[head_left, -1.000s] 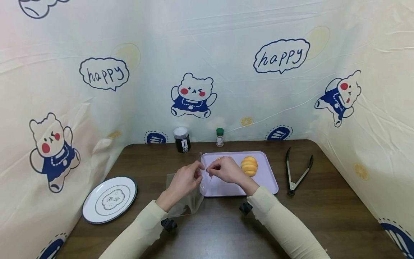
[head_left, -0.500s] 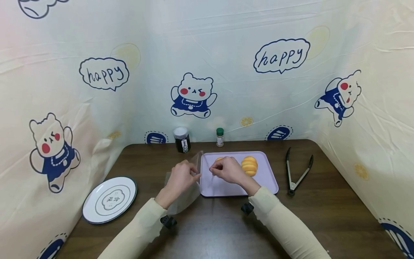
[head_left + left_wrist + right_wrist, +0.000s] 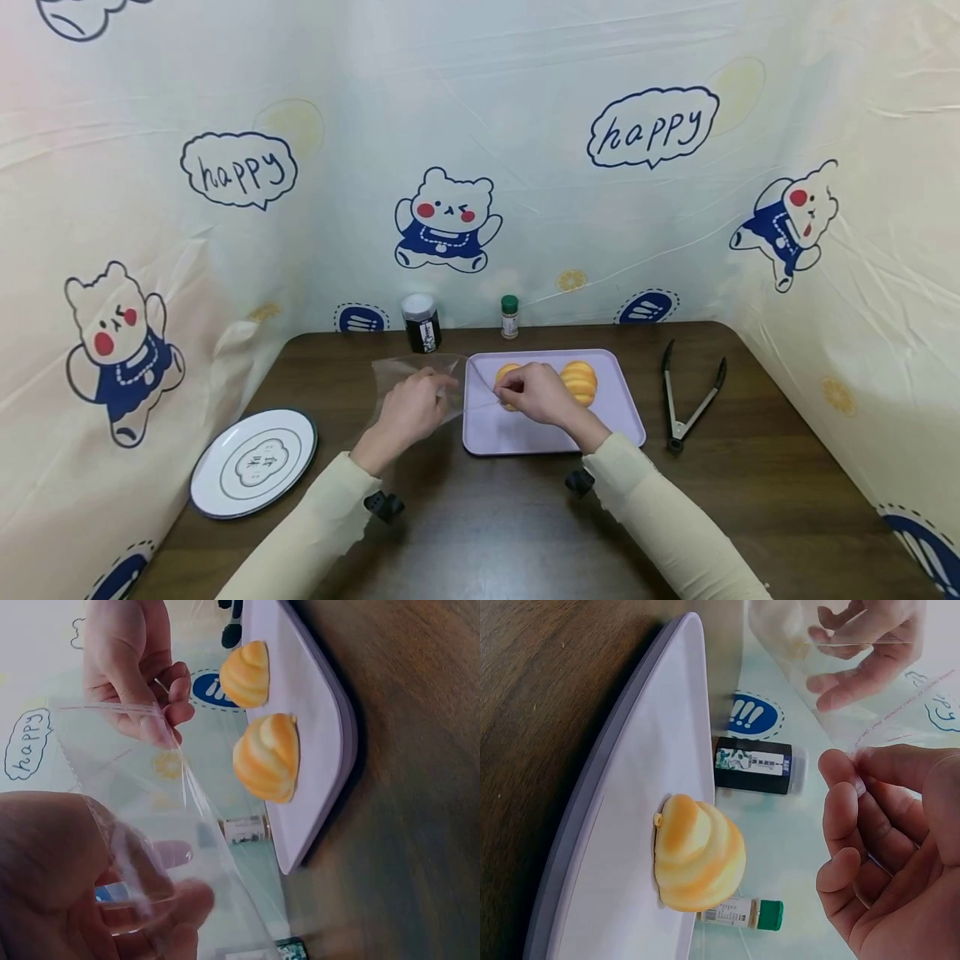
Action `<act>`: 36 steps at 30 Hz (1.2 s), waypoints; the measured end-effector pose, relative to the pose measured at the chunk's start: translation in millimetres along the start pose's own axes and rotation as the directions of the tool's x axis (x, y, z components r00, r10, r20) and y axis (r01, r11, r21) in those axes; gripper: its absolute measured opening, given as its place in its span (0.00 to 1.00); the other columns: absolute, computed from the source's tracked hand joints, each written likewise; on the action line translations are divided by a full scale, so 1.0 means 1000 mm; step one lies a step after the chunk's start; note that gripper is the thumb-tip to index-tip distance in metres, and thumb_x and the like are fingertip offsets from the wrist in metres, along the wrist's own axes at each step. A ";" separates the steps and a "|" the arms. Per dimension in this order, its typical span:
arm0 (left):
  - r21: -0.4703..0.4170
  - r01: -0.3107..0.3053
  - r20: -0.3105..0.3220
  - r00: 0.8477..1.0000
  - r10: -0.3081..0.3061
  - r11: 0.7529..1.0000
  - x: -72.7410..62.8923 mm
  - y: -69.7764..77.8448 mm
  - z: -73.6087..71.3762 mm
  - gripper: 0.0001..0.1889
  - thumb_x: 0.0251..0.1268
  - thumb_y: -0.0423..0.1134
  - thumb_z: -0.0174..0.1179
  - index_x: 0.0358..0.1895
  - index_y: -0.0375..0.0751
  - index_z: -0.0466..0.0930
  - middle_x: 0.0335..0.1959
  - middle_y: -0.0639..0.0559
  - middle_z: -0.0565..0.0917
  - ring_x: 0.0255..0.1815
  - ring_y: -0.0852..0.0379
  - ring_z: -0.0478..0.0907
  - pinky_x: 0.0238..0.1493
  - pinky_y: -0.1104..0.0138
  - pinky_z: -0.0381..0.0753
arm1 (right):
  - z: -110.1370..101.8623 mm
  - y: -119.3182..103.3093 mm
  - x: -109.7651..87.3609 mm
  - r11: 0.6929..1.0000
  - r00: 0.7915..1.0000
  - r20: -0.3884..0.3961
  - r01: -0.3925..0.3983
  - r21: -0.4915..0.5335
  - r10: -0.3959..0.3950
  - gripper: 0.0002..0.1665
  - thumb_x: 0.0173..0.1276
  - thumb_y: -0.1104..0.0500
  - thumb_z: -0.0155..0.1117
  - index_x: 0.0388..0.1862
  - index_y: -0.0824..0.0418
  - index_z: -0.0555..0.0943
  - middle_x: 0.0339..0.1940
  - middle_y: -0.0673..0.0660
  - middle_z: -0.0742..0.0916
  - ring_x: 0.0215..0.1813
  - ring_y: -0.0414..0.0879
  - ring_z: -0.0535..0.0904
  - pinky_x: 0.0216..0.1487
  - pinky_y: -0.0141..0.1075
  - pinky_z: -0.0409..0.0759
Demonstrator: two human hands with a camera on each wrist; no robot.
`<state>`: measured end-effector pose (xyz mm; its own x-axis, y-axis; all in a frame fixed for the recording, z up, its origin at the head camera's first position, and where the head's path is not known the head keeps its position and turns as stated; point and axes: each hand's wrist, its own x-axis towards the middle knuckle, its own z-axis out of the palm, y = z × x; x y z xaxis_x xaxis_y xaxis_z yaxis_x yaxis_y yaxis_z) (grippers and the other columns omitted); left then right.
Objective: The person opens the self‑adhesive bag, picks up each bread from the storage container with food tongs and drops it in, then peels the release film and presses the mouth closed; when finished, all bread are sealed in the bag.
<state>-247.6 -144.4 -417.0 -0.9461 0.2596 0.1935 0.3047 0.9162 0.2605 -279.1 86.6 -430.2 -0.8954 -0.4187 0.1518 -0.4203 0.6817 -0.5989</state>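
Note:
A clear plastic bag [image 3: 390, 375] stretches between the two hands in the head view. My right hand [image 3: 536, 393] pinches one corner of it between thumb and index finger, above the tray. My left hand [image 3: 408, 410] is at the bag's other side, its fingers loosely bent and apart. In the left wrist view the film overlaps the left palm [image 3: 45, 862] and fingers. Two golden bread rolls, a near one [image 3: 268, 757] and a far one [image 3: 246, 675], sit on the lilac tray [image 3: 495, 437]. The right hand partly hides one roll in the head view.
A white plate [image 3: 251, 467] lies at the left, and black-tipped tongs [image 3: 678, 427] lie spread at the right of the tray. A dark jar [image 3: 422, 325] with a pale lid and a small green-capped bottle [image 3: 510, 318] stand at the back edge, before a printed curtain [image 3: 525, 100].
The bag has swung from hanging below the left hand to spreading out behind it. My left hand has drawn back a little leftward; the right hand has shifted slightly right, still pinching the corner.

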 end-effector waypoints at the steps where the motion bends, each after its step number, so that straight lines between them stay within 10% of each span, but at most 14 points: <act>1: 0.007 -0.011 -0.001 1.000 0.011 1.000 0.000 0.000 0.000 0.18 0.60 0.31 0.58 0.52 0.48 0.87 0.46 0.46 0.85 0.27 0.52 0.77 0.19 0.61 0.76 | 0.000 0.000 0.000 1.000 1.000 0.002 -0.002 0.000 0.002 0.08 0.69 0.53 0.67 0.31 0.49 0.89 0.25 0.42 0.88 0.28 0.35 0.77 0.31 0.30 0.76; 14: -0.041 -0.090 0.018 0.996 0.091 0.995 0.001 0.002 0.005 0.23 0.57 0.25 0.59 0.57 0.42 0.83 0.41 0.44 0.83 0.28 0.56 0.75 0.25 0.66 0.76 | -0.001 -0.002 -0.001 0.999 0.999 0.028 -0.018 0.039 0.017 0.07 0.70 0.55 0.66 0.33 0.50 0.89 0.25 0.43 0.88 0.28 0.36 0.78 0.30 0.31 0.76; 26: -0.109 -0.010 0.100 0.995 0.021 0.994 0.001 0.002 0.009 0.33 0.49 0.39 0.77 0.62 0.41 0.80 0.51 0.42 0.83 0.43 0.50 0.82 0.43 0.57 0.86 | 0.002 -0.002 -0.002 0.997 0.999 0.053 0.000 0.080 -0.005 0.07 0.70 0.56 0.66 0.35 0.51 0.90 0.27 0.44 0.89 0.30 0.36 0.80 0.32 0.31 0.78; 36: -0.072 -0.043 0.101 0.994 0.050 0.996 -0.002 -0.001 0.011 0.27 0.56 0.25 0.59 0.62 0.44 0.80 0.51 0.41 0.84 0.37 0.51 0.81 0.31 0.61 0.82 | 0.002 -0.003 -0.002 0.997 0.998 0.062 0.012 0.082 -0.017 0.07 0.70 0.56 0.66 0.35 0.50 0.90 0.27 0.44 0.89 0.31 0.35 0.79 0.31 0.30 0.77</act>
<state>-246.7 -142.2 -427.9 -0.9359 0.3348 0.1099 0.3522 0.8799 0.3191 -275.3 84.4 -430.6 -0.8773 -0.4664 0.1132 -0.4173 0.6249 -0.6598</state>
